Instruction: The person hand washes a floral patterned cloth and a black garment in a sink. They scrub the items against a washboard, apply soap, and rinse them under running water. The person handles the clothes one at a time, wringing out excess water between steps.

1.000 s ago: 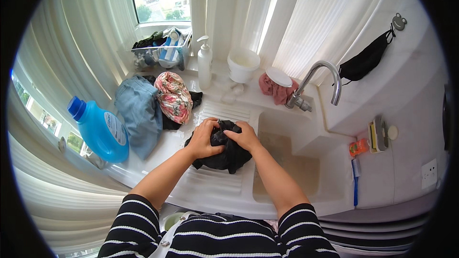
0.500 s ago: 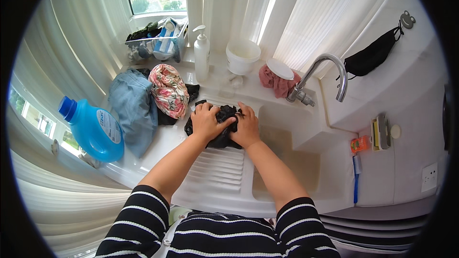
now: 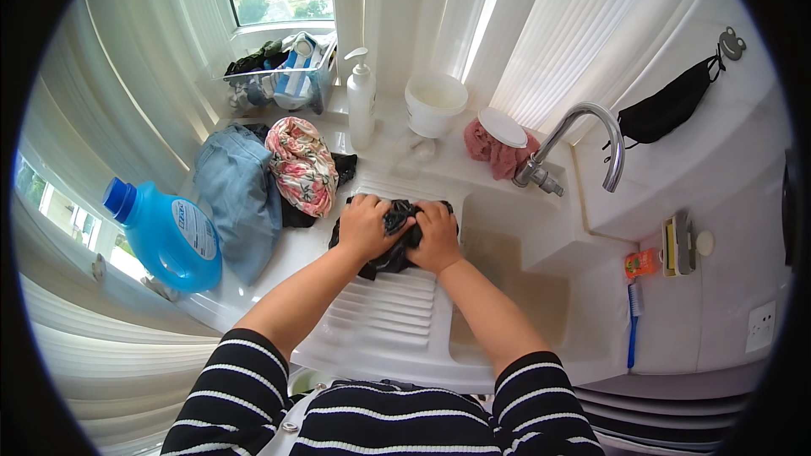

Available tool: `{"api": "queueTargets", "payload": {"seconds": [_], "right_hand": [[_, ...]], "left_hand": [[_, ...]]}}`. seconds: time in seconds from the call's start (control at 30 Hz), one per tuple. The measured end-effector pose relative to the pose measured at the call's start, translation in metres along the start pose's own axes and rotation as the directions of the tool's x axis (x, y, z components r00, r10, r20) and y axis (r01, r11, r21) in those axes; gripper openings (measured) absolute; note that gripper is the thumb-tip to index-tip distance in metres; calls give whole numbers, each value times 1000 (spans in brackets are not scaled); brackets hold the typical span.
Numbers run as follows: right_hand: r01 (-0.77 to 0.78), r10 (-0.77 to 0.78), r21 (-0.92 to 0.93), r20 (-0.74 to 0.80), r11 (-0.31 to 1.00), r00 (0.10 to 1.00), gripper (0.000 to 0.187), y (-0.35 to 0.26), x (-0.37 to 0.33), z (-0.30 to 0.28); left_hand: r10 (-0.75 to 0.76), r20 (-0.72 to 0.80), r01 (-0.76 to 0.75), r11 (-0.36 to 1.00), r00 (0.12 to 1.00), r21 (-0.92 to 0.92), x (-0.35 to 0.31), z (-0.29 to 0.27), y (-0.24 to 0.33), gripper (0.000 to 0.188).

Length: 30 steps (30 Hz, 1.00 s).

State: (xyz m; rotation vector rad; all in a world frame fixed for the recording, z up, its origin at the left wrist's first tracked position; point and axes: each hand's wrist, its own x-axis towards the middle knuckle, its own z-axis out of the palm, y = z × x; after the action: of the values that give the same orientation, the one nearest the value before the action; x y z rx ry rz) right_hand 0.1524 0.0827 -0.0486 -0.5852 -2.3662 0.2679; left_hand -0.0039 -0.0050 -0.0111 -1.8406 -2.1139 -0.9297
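A bunched, wet-looking black cloth (image 3: 390, 263) lies on the ribbed washboard (image 3: 380, 314) of the white laundry sink. My left hand (image 3: 365, 228) is closed on its left side, fingers curled over the fabric. Gripping the other side, my right hand (image 3: 436, 236) sits close beside it, near the basin edge. A fold of the cloth bulges up between the two hands. The fingertips are partly buried in the fabric. Cloudy water (image 3: 515, 304) stands in the basin to the right of the washboard.
Left of the washboard are a blue detergent bottle (image 3: 173, 236), blue garment (image 3: 236, 194) and floral cloth (image 3: 302, 165). Behind stand a pump bottle (image 3: 361, 105), white tub (image 3: 436, 110) and pink cloth (image 3: 490, 152). A curved faucet (image 3: 583, 110) overhangs the basin; a blue brush (image 3: 633, 325) is at right.
Both hands have shifted on the black cloth, their fingers now curled more tightly over it. The cloth's bunched shape has changed. The whole view has moved slightly.
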Motion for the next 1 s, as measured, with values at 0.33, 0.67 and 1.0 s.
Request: {"api": "queueTargets", "payload": {"seconds": [0.33,0.67,1.0], "right_hand": [[32,-56,133,182,991,982,47,-85,-86,-56],[-501,490,39,159,864,857,82,-9,18,-6],[-2,8,264,-25,965,1000,41,-49,-59,-28]], "left_hand": [[292,105,-252,924,951,-286,-95,-58,29,45],[-247,-3,247,967,969,61,12,21,-1,64],[79,101,-36,928,992,-370,-66,-16,19,40]]}}
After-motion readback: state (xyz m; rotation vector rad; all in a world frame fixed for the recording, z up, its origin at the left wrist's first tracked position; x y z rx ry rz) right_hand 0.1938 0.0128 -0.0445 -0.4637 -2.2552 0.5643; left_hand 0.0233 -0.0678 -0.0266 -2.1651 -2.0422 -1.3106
